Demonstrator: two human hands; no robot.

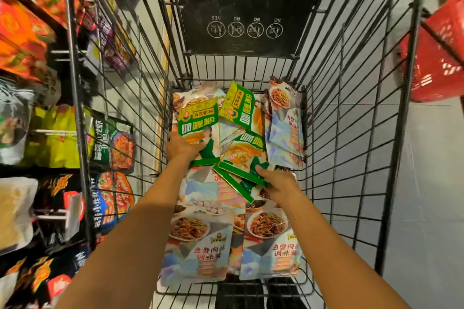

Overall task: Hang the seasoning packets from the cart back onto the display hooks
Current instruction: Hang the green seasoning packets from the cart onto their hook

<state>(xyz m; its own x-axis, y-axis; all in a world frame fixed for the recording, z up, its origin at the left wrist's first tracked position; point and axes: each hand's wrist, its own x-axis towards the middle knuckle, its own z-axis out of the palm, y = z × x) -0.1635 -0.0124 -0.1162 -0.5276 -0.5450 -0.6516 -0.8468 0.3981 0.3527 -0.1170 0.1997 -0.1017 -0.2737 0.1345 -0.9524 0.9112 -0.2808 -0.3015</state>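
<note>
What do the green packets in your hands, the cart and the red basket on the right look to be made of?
Green packets: probably glossy printed plastic or foil film; they flex and catch glare. Cart: dark coated metal wire, judging by the thin welded grid and thicker posts. Red basket: likely moulded plastic, with slotted walls, though it is blurred.

plate point(247, 20) beyond your left hand point(181, 146): YES, NO, NO, NO, upside down | green packet point(199, 124) in that hand: 咖喱粉 | pale packet point(200, 256) beside your left forearm: 鱼香肉丝
</note>
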